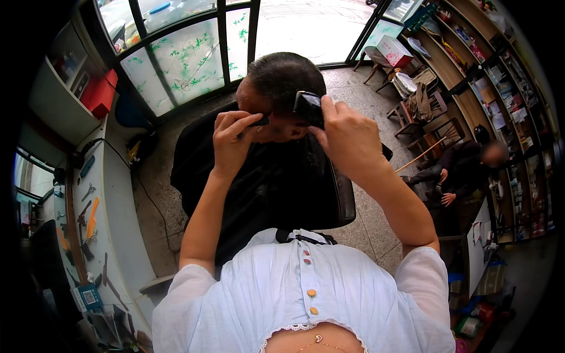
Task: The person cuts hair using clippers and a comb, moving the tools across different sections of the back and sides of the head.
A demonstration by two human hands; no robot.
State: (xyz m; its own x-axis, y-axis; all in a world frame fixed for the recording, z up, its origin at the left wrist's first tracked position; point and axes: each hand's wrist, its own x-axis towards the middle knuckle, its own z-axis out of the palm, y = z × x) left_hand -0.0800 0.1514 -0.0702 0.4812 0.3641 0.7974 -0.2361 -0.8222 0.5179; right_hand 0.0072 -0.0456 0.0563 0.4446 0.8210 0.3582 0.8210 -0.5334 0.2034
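A person with short dark hair (287, 75) sits before me under a black barber's cape (260, 189). My right hand (348, 132) grips a black hair clipper (310, 108), its head against the hair on the side of the person's head above the ear. Near the person's face, my left hand (234, 137) pinches a small dark object (260, 122), perhaps the end of a comb. Most of that object is hidden, so its kind stays uncertain. Behind the cape shows the edge of a black chair (345, 194).
A white counter (117, 212) on the left holds an orange comb (92, 218), scissors (88, 192) and other tools. A black cord (154, 203) hangs beside it. Another person (459, 176) sits at right near wooden chairs (419, 108) and shelves (468, 99). Glass doors (185, 66) stand ahead.
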